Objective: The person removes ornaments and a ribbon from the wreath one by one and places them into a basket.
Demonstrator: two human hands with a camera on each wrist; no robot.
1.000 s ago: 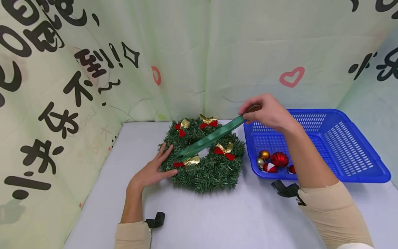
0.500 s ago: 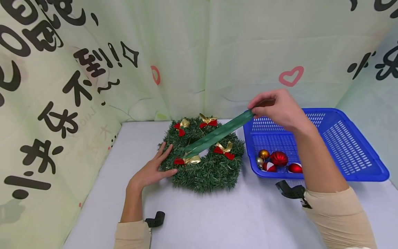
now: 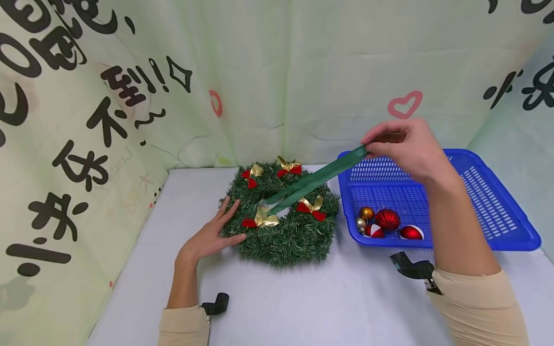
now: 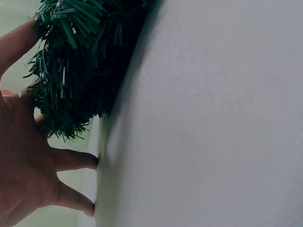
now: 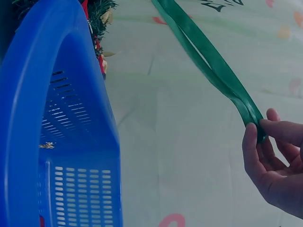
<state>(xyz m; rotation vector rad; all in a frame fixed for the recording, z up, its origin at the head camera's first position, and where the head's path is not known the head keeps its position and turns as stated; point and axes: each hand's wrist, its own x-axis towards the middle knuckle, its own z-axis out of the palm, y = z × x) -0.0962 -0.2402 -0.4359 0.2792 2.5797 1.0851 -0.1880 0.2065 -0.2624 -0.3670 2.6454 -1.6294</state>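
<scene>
A green wreath (image 3: 290, 245) with several red and gold bows lies flat on the white table. My left hand (image 3: 212, 235) rests on its left side with fingers spread; in the left wrist view two fingertips (image 4: 87, 208) reach down to the tabletop beside the bristles. Between thumb and fingertips, my right hand (image 3: 407, 149) pinches the end of a green ribbon (image 3: 320, 177), held up over the basket's back left corner. The ribbon slants down, doubled into two strands, to the wreath's centre hole. The right wrist view shows the same ribbon (image 5: 208, 54) stretched and folded at the pinch.
A blue plastic basket (image 3: 489, 247) stands right of the wreath, under my right forearm. In its front left corner lie several baubles, among them a large red one (image 3: 387, 219) and a gold one (image 3: 367, 213). A pale printed curtain (image 3: 329, 72) hangs behind the table.
My right hand has moved right and slightly up, drawing the ribbon with it; its lower end has slid from the wreath's left side towards the centre. My left hand has stayed in place.
</scene>
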